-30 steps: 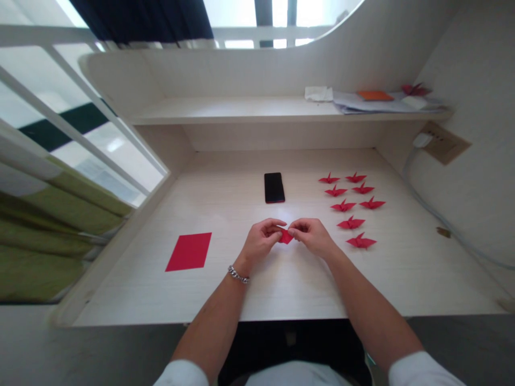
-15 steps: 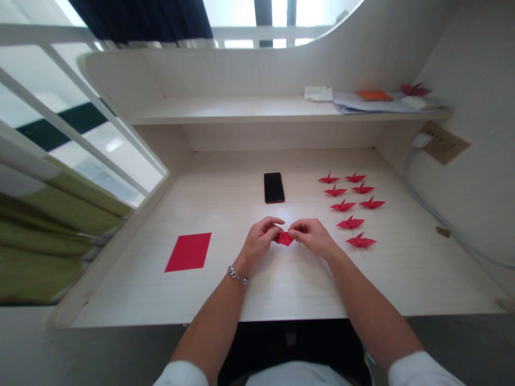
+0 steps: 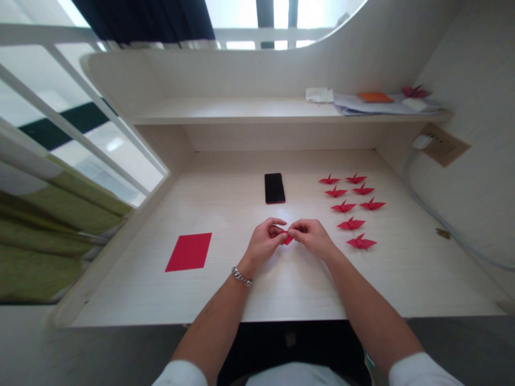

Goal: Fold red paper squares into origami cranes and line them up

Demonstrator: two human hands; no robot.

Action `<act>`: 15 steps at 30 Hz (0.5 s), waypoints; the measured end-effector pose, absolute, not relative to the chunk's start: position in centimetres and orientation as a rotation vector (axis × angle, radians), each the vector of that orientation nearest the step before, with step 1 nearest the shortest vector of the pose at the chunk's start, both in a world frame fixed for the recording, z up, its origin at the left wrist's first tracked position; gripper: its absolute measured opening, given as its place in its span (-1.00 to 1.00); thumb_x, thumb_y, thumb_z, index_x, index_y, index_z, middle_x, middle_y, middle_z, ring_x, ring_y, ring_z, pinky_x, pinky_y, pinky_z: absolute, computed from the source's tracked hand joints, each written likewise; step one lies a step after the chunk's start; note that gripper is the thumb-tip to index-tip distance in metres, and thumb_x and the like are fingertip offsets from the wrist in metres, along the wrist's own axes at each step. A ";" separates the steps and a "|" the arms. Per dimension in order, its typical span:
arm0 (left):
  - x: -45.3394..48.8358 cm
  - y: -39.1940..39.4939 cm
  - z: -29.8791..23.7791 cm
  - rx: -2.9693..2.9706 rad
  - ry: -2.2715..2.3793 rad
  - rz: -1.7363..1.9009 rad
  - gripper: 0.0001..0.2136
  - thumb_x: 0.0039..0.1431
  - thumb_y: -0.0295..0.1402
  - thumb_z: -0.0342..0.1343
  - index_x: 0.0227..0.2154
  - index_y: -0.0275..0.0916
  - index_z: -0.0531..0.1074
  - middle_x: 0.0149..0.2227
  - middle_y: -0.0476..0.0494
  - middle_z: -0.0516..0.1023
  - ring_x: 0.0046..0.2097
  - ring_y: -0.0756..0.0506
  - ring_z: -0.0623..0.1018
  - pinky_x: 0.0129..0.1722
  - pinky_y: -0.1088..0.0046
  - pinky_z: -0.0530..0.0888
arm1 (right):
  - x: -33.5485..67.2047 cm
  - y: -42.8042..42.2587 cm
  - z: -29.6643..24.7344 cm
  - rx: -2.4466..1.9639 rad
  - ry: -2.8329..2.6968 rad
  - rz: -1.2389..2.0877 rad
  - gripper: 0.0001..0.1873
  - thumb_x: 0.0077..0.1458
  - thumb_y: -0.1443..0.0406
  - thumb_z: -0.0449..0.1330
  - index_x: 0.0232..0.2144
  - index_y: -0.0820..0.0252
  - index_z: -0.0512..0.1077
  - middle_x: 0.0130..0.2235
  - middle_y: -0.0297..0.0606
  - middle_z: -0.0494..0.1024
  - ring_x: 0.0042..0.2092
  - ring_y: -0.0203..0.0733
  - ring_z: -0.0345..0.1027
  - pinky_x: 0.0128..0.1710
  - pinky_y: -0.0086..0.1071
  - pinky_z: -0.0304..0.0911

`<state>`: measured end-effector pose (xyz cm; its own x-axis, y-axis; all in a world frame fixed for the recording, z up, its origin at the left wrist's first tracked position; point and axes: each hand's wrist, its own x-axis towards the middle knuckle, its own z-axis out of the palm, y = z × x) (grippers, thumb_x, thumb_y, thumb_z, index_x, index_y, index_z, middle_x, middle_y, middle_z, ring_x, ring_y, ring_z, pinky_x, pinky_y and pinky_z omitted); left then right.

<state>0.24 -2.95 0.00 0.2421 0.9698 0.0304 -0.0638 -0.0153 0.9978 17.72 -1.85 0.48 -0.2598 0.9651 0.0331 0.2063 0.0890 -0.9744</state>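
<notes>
A small piece of folded red paper (image 3: 288, 239) is pinched between my two hands, just above the middle of the desk. My left hand (image 3: 264, 239) is closed on its left side, with the thumb lying over much of it. On the other side, my right hand (image 3: 309, 235) grips the paper's upper right edge between thumb and fingers. Most of the paper is hidden by the fingers, so its exact shape cannot be made out. Several red paper cranes (image 3: 351, 224) stand to the right in two rough columns. To the left, a flat red paper sheet (image 3: 189, 252) lies on the desk.
A black phone (image 3: 274, 188) lies beyond my hands on the pale desk (image 3: 225, 182). A shelf (image 3: 225, 110) at the back carries papers (image 3: 341, 103), an orange piece (image 3: 375, 97) and a crumpled tissue (image 3: 319, 95). A plug with a cable (image 3: 422, 201) runs along the right wall.
My left hand has shifted slightly right, its thumb now further over the folded paper, so less of the red shows. My right hand stays nearly in place.
</notes>
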 end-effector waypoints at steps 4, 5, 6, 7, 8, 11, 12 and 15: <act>0.3 -3.0 0.1 1.241 0.984 1.207 -0.66 -0.03 -0.34 0.29 -0.18 -0.30 0.37 -0.45 -0.10 0.56 -0.39 -0.04 0.56 -0.38 0.48 0.47 | 17.5 -1.7 0.0 -1.111 -1.381 1.300 -0.72 -0.13 0.19 0.34 -0.37 0.26 0.51 -0.50 -0.29 0.52 -0.48 -0.28 0.34 -0.45 -0.40 0.23; 0.3 -3.0 0.1 1.241 0.983 1.219 -0.66 -0.03 -0.34 0.29 -0.18 -0.30 0.38 -0.44 -0.10 0.56 -0.39 -0.04 0.56 -0.38 0.48 0.46 | 17.4 -1.6 -0.2 -1.094 -1.343 1.301 -0.70 -0.16 0.19 0.37 -0.36 0.25 0.50 -0.49 -0.29 0.52 -0.47 -0.27 0.35 -0.45 -0.40 0.25; 0.3 -3.0 0.1 1.251 0.986 1.216 -0.67 -0.03 -0.33 0.29 -0.19 -0.30 0.39 -0.43 -0.11 0.57 -0.39 -0.04 0.56 -0.39 0.49 0.46 | 17.4 -1.6 -0.2 -1.082 -1.319 1.299 -0.68 -0.19 0.20 0.38 -0.35 0.25 0.49 -0.49 -0.29 0.53 -0.47 -0.27 0.36 -0.45 -0.40 0.25; 0.3 -2.9 0.2 1.267 0.991 1.203 -0.68 -0.02 -0.31 0.29 -0.20 -0.31 0.41 -0.42 -0.13 0.57 -0.39 -0.04 0.56 -0.39 0.49 0.46 | 17.4 -1.6 -0.3 -1.071 -1.306 1.297 -0.67 -0.20 0.21 0.39 -0.35 0.24 0.48 -0.48 -0.29 0.53 -0.46 -0.26 0.37 -0.45 -0.40 0.26; 0.3 -2.9 0.2 1.291 0.998 1.182 -0.70 -0.01 -0.29 0.28 -0.22 -0.31 0.44 -0.41 -0.14 0.58 -0.39 -0.04 0.55 -0.40 0.48 0.45 | 17.4 -1.6 -0.3 -1.062 -1.299 1.296 -0.67 -0.21 0.23 0.40 -0.35 0.24 0.47 -0.47 -0.29 0.53 -0.45 -0.25 0.38 -0.45 -0.40 0.26; 0.3 -3.0 0.3 1.390 1.024 1.110 -0.77 0.05 -0.24 0.22 -0.33 -0.33 0.50 -0.44 -0.15 0.56 -0.42 -0.03 0.52 -0.42 0.48 0.44 | 17.4 -1.7 -0.1 -1.045 -1.291 1.300 -0.64 -0.23 0.25 0.41 -0.33 0.22 0.45 -0.44 -0.27 0.55 -0.42 -0.23 0.42 -0.43 -0.40 0.29; 0.3 -3.0 0.3 1.423 1.031 1.094 -0.77 0.07 -0.22 0.21 -0.37 -0.33 0.50 -0.46 -0.15 0.56 -0.43 -0.02 0.51 -0.43 0.49 0.43 | 17.4 -1.7 -0.1 -1.041 -1.289 1.305 -0.64 -0.23 0.25 0.41 -0.32 0.22 0.44 -0.44 -0.27 0.55 -0.41 -0.22 0.43 -0.42 -0.40 0.30; 0.2 -3.0 0.2 1.483 1.056 1.091 -0.77 0.10 -0.21 0.17 -0.40 -0.32 0.51 -0.47 -0.14 0.55 -0.43 -0.02 0.50 -0.42 0.49 0.42 | 17.3 -1.8 0.0 -1.036 -1.273 1.314 -0.63 -0.21 0.25 0.40 -0.30 0.22 0.44 -0.42 -0.25 0.57 -0.41 -0.22 0.44 -0.41 -0.38 0.31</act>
<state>0.23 -3.00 0.20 0.2200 0.9677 0.1235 0.0920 -0.1466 0.9849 17.26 -1.81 0.01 -0.1412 0.9883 0.0581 -0.0889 0.0458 -0.9950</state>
